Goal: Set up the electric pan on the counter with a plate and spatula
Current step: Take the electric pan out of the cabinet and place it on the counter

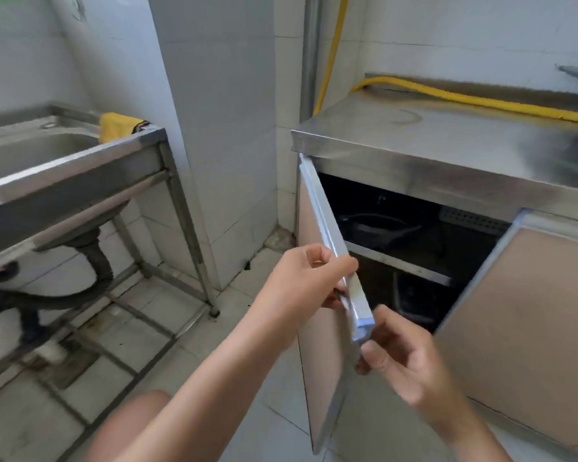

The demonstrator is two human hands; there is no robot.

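Below the steel surface [447,135], both hands clamp the open cabinet door [331,228]: left hand [301,281] above, right hand [404,358] nearer the dark pan [374,226] shelved straight behind.

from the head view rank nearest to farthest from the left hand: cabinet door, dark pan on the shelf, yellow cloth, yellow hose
1. Cabinet door: the left hand grips its edge.
2. Dark pan: inside the cabinet, on the upper shelf just behind the door.
3. Yellow cloth: far left, on the sink rim.
4. Yellow hose: along the back of the counter, by the wall.
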